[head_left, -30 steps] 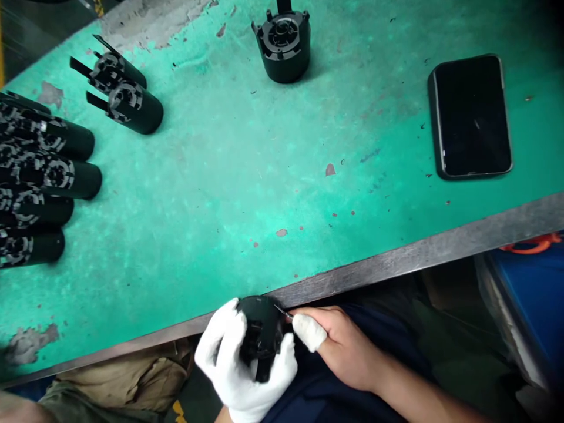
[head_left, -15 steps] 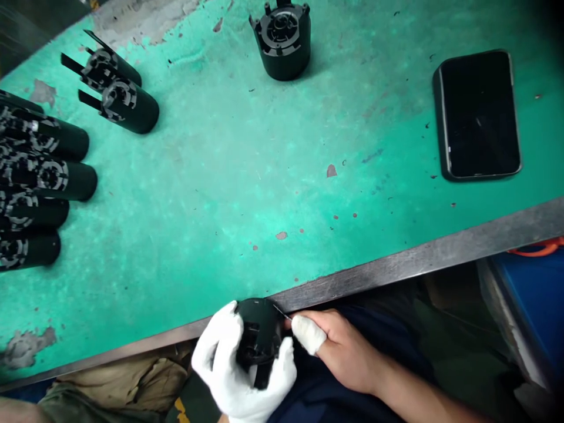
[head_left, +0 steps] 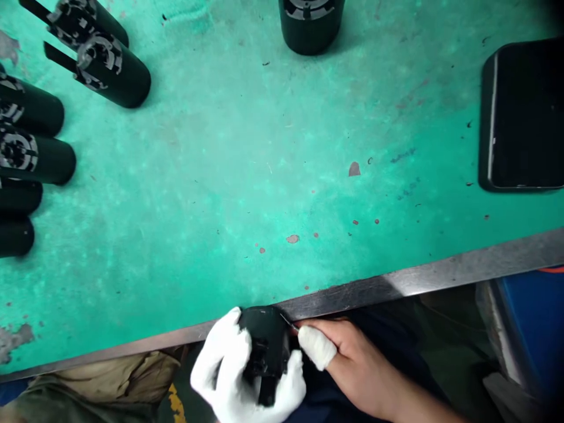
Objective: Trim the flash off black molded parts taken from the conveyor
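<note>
My left hand [head_left: 240, 376], in a white glove, is wrapped round a black plastic housing [head_left: 267, 326] at the table's front edge. The housing has a rounded side and cut-out slots facing me. My right hand [head_left: 352, 367] is bare apart from a white cover on the thumb. Pinched in it is a thin metal blade [head_left: 287, 321], whose tip lies against the upper right rim of the housing. Its handle, if any, is hidden in the fingers.
Similar black housings [head_left: 114, 67] stand in a group at the left of the green table [head_left: 211, 176]. Another black housing [head_left: 312, 26] is at the top. A black phone-like device [head_left: 524, 117] lies at the right. Below the metal edge is a blue container [head_left: 535, 317].
The view has shifted closer, so things on the table sit farther outward and higher. Both hands keep their hold on the housing and blade, the blade still at the rim.
</note>
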Demonstrator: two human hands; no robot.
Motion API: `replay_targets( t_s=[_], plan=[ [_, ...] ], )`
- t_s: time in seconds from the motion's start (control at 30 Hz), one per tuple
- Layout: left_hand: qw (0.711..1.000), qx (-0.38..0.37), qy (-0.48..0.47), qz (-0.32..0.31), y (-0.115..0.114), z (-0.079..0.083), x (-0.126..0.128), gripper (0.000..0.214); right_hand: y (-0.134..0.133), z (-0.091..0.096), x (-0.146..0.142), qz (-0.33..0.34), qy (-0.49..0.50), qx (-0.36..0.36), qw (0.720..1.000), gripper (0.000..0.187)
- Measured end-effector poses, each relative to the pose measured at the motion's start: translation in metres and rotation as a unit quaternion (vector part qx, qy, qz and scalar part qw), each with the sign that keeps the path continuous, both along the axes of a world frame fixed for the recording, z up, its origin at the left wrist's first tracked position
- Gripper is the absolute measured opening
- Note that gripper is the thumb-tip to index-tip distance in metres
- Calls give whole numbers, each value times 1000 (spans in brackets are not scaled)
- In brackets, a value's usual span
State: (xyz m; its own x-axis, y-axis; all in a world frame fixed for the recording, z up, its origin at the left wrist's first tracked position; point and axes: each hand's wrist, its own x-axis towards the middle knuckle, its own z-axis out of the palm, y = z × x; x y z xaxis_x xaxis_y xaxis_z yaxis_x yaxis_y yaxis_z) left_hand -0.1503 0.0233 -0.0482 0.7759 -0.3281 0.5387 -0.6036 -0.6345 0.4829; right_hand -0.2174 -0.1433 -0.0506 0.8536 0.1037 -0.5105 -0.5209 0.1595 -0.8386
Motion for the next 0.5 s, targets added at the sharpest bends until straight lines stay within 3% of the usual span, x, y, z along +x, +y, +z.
replay_targets(
  t_s=[0.33,0.5],
  plan=[
    [999,2,-23,-35,7,-8,1,90,13,3,8,-57,-21,-12,998,38],
    [998,1,44,-49,13,10,0,82,12,-3,-7,-90,-6,94,991,46]
  ],
)
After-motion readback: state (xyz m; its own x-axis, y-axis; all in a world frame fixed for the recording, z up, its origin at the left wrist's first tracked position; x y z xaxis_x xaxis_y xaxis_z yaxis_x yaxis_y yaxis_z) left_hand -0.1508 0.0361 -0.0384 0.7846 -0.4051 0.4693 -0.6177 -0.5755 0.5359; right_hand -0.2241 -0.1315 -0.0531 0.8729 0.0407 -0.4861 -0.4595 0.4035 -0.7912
